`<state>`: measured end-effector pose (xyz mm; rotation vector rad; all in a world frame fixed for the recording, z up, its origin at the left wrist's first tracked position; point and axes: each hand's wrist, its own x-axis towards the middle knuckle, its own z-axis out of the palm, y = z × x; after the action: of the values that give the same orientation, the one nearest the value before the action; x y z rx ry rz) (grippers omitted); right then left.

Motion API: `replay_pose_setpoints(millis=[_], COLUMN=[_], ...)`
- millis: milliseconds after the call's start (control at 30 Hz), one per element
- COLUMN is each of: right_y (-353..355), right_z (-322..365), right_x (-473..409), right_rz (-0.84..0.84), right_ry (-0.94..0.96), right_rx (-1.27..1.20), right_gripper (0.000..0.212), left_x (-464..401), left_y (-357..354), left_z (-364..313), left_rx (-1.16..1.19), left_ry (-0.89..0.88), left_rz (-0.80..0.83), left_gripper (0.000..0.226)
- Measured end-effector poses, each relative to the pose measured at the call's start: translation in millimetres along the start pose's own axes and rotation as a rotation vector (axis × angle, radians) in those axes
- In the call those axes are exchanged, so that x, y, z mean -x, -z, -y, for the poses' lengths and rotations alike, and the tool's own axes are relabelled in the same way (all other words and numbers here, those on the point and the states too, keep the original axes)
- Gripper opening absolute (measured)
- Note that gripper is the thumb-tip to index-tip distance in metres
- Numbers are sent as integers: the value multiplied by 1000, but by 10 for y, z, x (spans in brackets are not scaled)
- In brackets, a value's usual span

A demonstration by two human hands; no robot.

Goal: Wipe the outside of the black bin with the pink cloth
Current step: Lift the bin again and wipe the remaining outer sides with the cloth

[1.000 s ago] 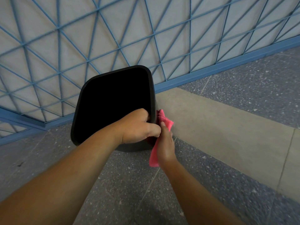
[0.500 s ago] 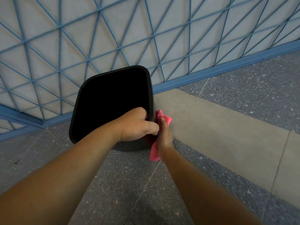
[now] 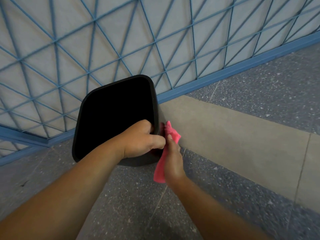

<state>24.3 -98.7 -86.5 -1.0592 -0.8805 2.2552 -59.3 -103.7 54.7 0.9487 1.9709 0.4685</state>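
Plastic seems to be the material of the black bin (image 3: 114, 118), so I judge it light and stiff, with smooth walls that can slide on the floor (image 3: 138, 196) when they are pushed. For this reason the rim is the good place to take hold, and the left hand (image 3: 143, 139) does exactly this: its fingers are curled over the near right edge of the rim, with the fingertips hidden inside the bin and the thumb lying on the outside. The bin stands on the grey speckled floor, close to the blue lattice fence (image 3: 121, 40), and it looks a little tilted toward the person, though I cannot be sure.

The pink cloth (image 3: 160, 170) is soft and thin, so it will fold and bunch easily; it works best when a flat hand presses it on the wall. The right hand (image 3: 173, 160) holds it against the right outer side of the bin, just below the left thumb. Its fingers look rather straight and close together, pressing the cloth to the wall, but their inner side is hidden, so I cannot tell whether the thumb also pinches the fabric. One corner of the cloth stands up above the fingertips and the other end hangs down beside the wrist.
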Motion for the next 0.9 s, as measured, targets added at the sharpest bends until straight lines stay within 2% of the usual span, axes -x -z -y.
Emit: replay_pose_setpoints(millis=[67, 100, 167, 267, 333, 400, 467, 533, 600, 700, 767, 900], right_y=[0, 7, 57, 334, 305, 186, 68, -18, -167, -336, -360, -454], right_z=[-11, 15, -72, -483, -329, 101, 343, 500, 650, 768, 771, 924], right_x=[26, -33, -316, -811, -841, -392, -2, 140, 65, -249, -493, -916], right_rz=[-19, 0, 0, 71, 65, 80, 153, 203, 215, 247, 288, 357], right_ry=[76, 55, -15, -69, -164, -214, -102, 59, 152, 338, 379, 275], right_rx=[99, 99, -5, -89, -45, 40, 219, 349, 320, 245, 295, 343], right_gripper=[59, 59, 80, 88, 101, 93, 81, 95, 79, 70, 64, 66], left_x=[14, 20, 35, 35, 54, 82, 95, 99, 98, 88, 71, 64], left_y=[1, -2, -9, -1, 13, 22, 29, 26, 31, 56, 76, 75], left_z=[-30, -37, -39, -24, 0, 18, 2, -12, -36, -22, -8, 13], left_rx=[18, 24, 23, 26, 23, 13, -13, -15, -12, -34, -22, 9], left_ry=[-4, -2, 12, 30, 45, 60, 67, 59, 28, 15, 30, 26], left_rz=[18, 21, 12, 20, 43, 63, 71, 67, 91, 82, 77, 95], left_gripper=[18, 16, 15, 36, 38, 31, 23, 9, 19, 20, 20, 11])
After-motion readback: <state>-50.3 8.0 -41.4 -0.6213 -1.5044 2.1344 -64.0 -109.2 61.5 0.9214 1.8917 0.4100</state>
